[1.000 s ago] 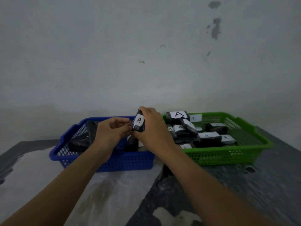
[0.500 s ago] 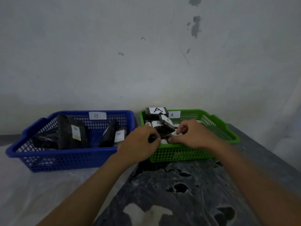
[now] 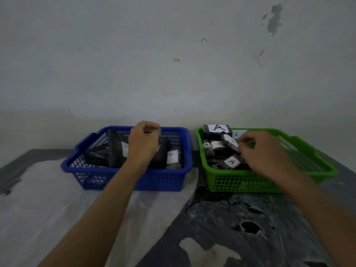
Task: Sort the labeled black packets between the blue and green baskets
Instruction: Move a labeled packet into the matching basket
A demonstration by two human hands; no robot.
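The blue basket [image 3: 163, 180] stands on the left and holds several black packets, among them a tall one [image 3: 115, 151] and one with a white label [image 3: 173, 157]. To its right, the green basket [image 3: 240, 183] holds several black packets labelled A, such as one at the back [image 3: 216, 129] and one at the front [image 3: 231, 162]. My left hand [image 3: 144, 143] hovers over the blue basket with its fingers curled and nothing visible in it. My right hand [image 3: 264, 153] is over the green basket, its bent fingertips at the A packets; a grip cannot be made out.
Both baskets sit side by side on a table [image 3: 221, 218] covered with white and black plastic sheeting, close to a grey wall [image 3: 173, 74]. A white A tag [image 3: 238, 134] is on the green basket's back wall.
The A packet that both hands held went from above the blue basket to the green basket. My left hand then moved back left over the blue basket. My right hand stays in the green basket.
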